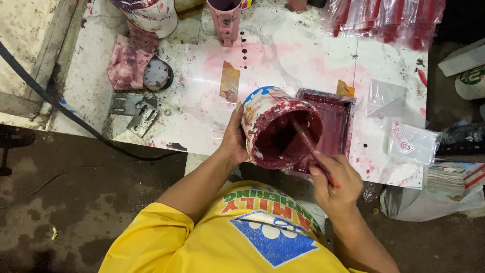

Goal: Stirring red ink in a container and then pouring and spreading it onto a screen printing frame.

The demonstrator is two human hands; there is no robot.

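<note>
So the red paint pools low, my left hand (233,139) is gripping the tilted paint tub (280,129) w/ fingers wrapped tight, & my right hand (336,179) is pinching a stir stick (308,144).

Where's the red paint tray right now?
In the head view, the red paint tray sits right of centre on the white table, directly behind the tilted paint bucket held by the left hand.

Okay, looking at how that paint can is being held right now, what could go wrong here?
1. The left hand holds the paint can tipped toward the person over the table edge; dark red paint could run out past the red tray onto the yellow shirt or the floor.
2. The right hand works a stick inside the can; a quick stroke may flick paint onto the clear plastic bags nearby.
</note>
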